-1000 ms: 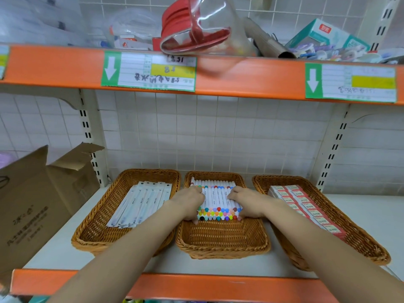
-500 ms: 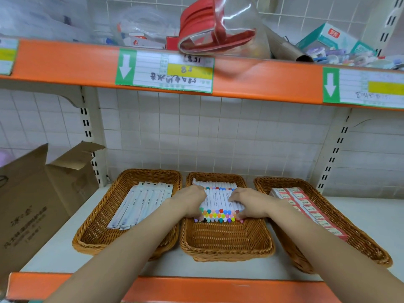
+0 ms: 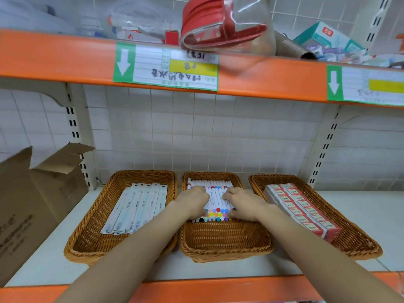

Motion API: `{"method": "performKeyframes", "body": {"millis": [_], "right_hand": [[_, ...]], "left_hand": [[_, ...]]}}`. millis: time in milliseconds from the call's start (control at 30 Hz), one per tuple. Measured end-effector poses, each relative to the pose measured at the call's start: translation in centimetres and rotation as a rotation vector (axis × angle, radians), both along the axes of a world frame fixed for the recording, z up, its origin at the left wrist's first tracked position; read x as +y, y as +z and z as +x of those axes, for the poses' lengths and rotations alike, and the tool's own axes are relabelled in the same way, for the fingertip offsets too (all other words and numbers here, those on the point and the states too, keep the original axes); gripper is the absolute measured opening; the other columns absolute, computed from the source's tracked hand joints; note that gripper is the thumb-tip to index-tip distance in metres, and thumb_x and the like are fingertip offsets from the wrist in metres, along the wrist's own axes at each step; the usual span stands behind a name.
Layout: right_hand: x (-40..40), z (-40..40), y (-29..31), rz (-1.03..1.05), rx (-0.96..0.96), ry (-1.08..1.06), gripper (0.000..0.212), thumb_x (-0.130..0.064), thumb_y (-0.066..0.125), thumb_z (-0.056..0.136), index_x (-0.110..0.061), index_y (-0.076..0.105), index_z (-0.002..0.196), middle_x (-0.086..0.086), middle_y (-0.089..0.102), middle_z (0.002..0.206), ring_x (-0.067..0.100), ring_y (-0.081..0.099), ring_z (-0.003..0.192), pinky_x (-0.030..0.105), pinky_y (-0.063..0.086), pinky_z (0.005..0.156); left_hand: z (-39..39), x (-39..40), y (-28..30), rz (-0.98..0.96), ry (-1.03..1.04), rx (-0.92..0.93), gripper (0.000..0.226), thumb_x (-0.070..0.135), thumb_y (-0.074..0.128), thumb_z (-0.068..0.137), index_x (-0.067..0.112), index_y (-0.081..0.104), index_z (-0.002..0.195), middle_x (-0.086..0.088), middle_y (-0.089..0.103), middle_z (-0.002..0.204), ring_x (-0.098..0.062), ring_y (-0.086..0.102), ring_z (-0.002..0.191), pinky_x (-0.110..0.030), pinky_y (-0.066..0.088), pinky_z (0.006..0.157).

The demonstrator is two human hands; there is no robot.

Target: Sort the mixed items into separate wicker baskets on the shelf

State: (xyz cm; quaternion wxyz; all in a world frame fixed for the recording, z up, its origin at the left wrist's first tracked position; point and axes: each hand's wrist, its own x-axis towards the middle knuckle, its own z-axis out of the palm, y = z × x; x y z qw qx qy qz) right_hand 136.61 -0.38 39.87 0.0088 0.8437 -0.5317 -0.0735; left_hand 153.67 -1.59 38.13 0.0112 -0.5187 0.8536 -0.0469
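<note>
Both forearms reach forward from the bottom edge, converging on the middle basket (image 3: 225, 243) of three on the shelf (image 3: 360, 206). The left hand (image 3: 192, 202) lies knuckles-up on the left part of a row of white markers (image 3: 215, 196) with coloured caps, fingers bent down over them; the right hand (image 3: 244, 204) mirrors it on the right part, fingers curled onto the barrels and thumb near the cap ends. Each grip is narrow, closed around the markers' sides. The markers lie flat in the rear half of the middle basket. The left basket (image 3: 87, 243) holds flat white packets (image 3: 137, 206); the right basket (image 3: 354, 241) holds red-and-white boxes (image 3: 301, 208). A cardboard box (image 3: 32, 206) stands at the far left.
</note>
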Motion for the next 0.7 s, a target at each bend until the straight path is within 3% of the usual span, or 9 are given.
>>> {"method": "performKeyframes", "body": {"millis": [233, 533, 700], "right_hand": [[-0.1, 0.4, 0.3, -0.028, -0.015, -0.025, 0.057, -0.036, 0.058, 0.094, -0.017, 0.04, 0.144, 0.006, 0.038, 0.145, 0.022, 0.038, 0.131, 0.033, 0.039, 0.101], [0.0, -0.1, 0.6, 0.014, -0.035, -0.028, 0.057, -0.039, 0.059, 0.093, -0.017, 0.041, 0.143, 0.005, 0.04, 0.144, 0.022, 0.04, 0.131, 0.035, 0.038, 0.102], [-0.4, -1.4, 0.6, 0.03, -0.007, -0.008, 0.055, -0.015, 0.061, 0.091, -0.016, 0.041, 0.143, 0.007, 0.04, 0.14, 0.024, 0.041, 0.129, 0.035, 0.039, 0.104]], "left_hand": [[-0.3, 0.0, -0.1, 0.025, 0.002, 0.064, 0.048, 0.045, 0.057, 0.091, 0.007, 0.056, 0.121, -0.011, 0.051, 0.129, -0.025, 0.048, 0.118, -0.038, 0.046, 0.092], [-1.9, 0.3, 0.3, 0.007, -0.02, 0.116, 0.049, 0.046, 0.057, 0.091, 0.006, 0.058, 0.12, -0.01, 0.052, 0.122, -0.025, 0.049, 0.115, -0.036, 0.046, 0.09], [-3.0, 0.4, 0.4, -0.001, 0.012, 0.085, 0.034, 0.036, 0.057, 0.094, 0.006, 0.061, 0.107, -0.011, 0.055, 0.117, -0.023, 0.054, 0.105, -0.033, 0.045, 0.082]]}}
